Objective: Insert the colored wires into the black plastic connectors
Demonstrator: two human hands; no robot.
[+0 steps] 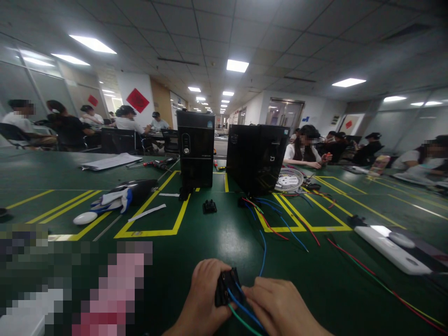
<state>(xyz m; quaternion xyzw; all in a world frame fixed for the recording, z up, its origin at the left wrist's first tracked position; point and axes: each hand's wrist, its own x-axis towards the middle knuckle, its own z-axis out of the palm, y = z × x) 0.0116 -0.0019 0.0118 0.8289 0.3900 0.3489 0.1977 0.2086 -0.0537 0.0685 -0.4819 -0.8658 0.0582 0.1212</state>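
Observation:
My left hand (203, 298) is closed around a small black switch block (226, 285) at the near edge of the green table (224, 233). My right hand (280, 305) pinches the blue wires (245, 308) that run into that block; a green wire (241, 322) leaves it below. Another blue wire (263, 254) trails from the hands toward the black computer case (257, 156) ahead on the right. A second, narrower black computer case (195, 148) stands to its left, and a small black part (209, 206) lies between them and my hands.
Red and blue wires (280, 224) spread over yellow floor-tape boxes. A white fan grille (289, 179), a white keyboard (392, 249), a white mouse (84, 218) and gloves (112, 198) lie around. Several seated people work at the table's far sides. A blurred patch covers the lower left.

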